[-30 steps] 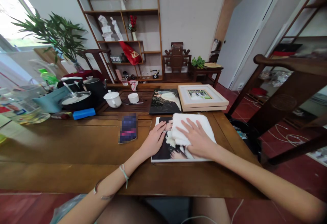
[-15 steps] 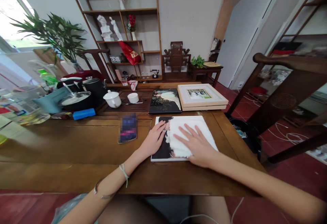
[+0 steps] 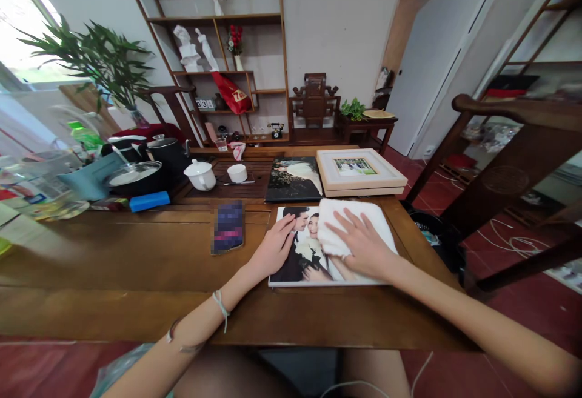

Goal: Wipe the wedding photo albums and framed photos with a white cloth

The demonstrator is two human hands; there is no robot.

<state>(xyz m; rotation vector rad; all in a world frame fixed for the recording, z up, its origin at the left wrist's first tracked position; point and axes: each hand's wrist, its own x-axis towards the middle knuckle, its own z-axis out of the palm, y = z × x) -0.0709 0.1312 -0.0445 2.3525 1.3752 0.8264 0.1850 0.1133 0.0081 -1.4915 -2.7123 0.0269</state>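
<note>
On the wooden table lies a photo panel (image 3: 309, 258) with a white edge, printed with a couple in dark and white clothes. My left hand (image 3: 271, 248) rests flat on its left side, fingers stretched toward the top. A white cloth (image 3: 379, 222) covers the panel's upper right part. Spread over the cloth, my right hand (image 3: 364, 246) presses down with its fingers apart. The cloth hides part of the picture, and its far corner reaches past the panel's top edge. To the left of my left hand lies a dark, blurred-out phone-like item (image 3: 228, 228).
Behind the panel are a dark photo panel (image 3: 293, 189) and stacked wooden picture frames (image 3: 364, 174). A lidded white cup (image 3: 200, 175), small white bowl (image 3: 237, 173), blue block (image 3: 149, 202) and black pan (image 3: 134, 181) stand left. A wooden chair (image 3: 495, 174) is at right.
My right hand has slid the white cloth to the right and slightly away from me, uncovering the middle of the printed picture. My left hand has stayed in place.
</note>
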